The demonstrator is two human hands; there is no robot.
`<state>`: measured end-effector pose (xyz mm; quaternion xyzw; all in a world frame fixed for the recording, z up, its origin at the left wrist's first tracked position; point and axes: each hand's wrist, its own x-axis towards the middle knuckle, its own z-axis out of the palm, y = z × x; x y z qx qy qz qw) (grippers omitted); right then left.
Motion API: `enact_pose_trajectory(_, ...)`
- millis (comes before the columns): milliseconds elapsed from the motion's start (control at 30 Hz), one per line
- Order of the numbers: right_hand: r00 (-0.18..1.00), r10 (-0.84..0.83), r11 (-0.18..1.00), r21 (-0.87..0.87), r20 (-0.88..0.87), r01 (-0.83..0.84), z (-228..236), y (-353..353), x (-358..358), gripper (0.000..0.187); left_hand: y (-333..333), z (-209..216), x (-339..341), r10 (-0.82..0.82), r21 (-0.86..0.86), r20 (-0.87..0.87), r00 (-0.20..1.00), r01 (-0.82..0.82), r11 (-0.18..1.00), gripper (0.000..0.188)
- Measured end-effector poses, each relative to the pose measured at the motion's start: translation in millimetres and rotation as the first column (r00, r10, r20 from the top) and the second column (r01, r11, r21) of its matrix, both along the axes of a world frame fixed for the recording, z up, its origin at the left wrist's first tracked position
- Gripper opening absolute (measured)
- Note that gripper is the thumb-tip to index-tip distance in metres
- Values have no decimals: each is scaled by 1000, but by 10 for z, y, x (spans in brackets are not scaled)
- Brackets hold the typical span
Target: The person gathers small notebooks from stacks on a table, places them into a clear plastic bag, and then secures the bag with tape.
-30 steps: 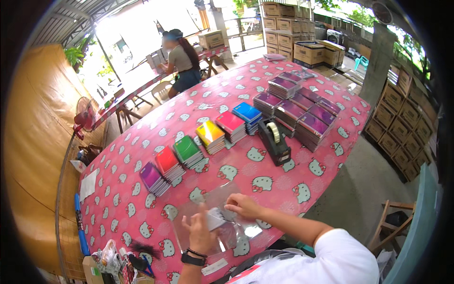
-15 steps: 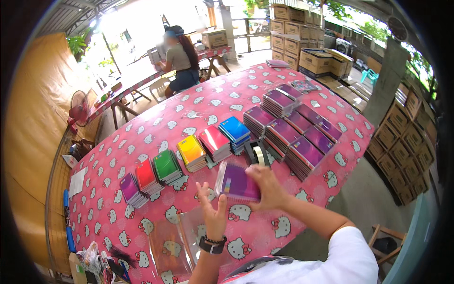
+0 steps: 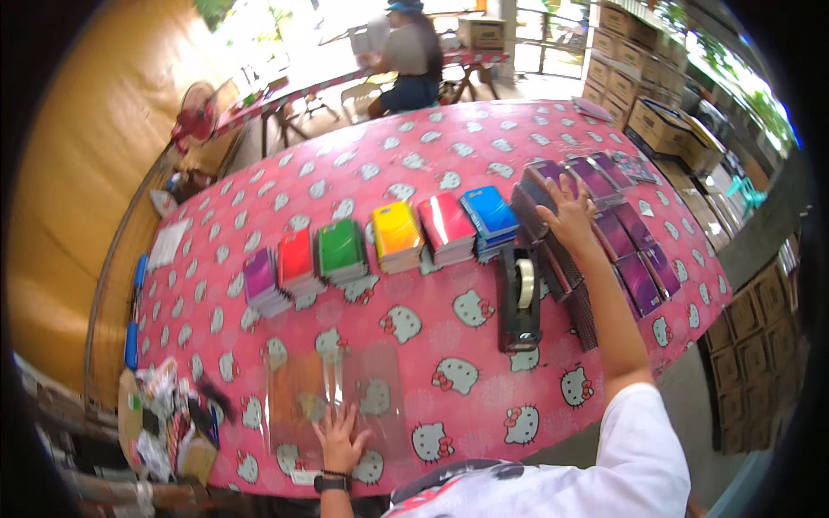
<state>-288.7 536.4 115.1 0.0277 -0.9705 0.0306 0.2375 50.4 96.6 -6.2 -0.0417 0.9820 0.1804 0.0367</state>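
My left hand (image 3: 339,438) lies flat with fingers spread on a clear plastic sheet (image 3: 380,380) near the table's front edge. My right hand (image 3: 570,211) reaches far right over stacks of purple notebooks (image 3: 615,235), its fingers apart; whether the fingertips touch a cover is hard to tell. A black tape dispenser (image 3: 521,302) with a roll of tape stands left of my right forearm. Across the middle runs a row of notebook piles: purple (image 3: 262,274), red (image 3: 295,255), green (image 3: 341,244), yellow (image 3: 396,229), pinkish red (image 3: 447,222) and blue (image 3: 490,211).
A pink patterned cloth covers the table (image 3: 466,306). Plastic bags and odds and ends (image 3: 168,423) crowd its front left corner. A person (image 3: 408,60) sits at another table behind. Cardboard boxes (image 3: 635,56) are stacked at the back right; a fan (image 3: 199,110) stands back left.
The purple notebooks between my hands have left them. My left hand has come down onto the plastic sheet, my right hand has moved out to the purple stacks, and the view has turned.
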Motion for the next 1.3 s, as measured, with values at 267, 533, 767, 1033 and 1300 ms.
enact_pose_trajectory(267, 609, 788, 512, -455, -89, -728, -877, -2026, 1851, 35, 335, -391, -326, 230, -105, -209, 950, -256, 961, 65)
enact_pose_trajectory(533, 671, 716, 698, -237, 193, -676, -1562, -2728, 2634, 47, -305, -324, -173, 49, -226, -101, 994, -71, 972, 66)
enact_pose_trajectory(767, 703, 702, 694, -336, 119, -637, -797, -3313, 1595, 19, -273, -261, -218, 40, -24, -207, 977, -46, 999, 75)
enact_pose_trajectory(1033, 612, 790, 611, 27, 36, -791, -605, -5485, 579, 48, -970, 96, -219, -18, 286, -432, 902, 156, 945, 47)
enact_pose_trajectory(1300, 659, 751, 660, -43, 32, -750, -862, -5402, 424, 39, -1322, 138, -675, 490, 819, -338, 803, -5, 574, 52)
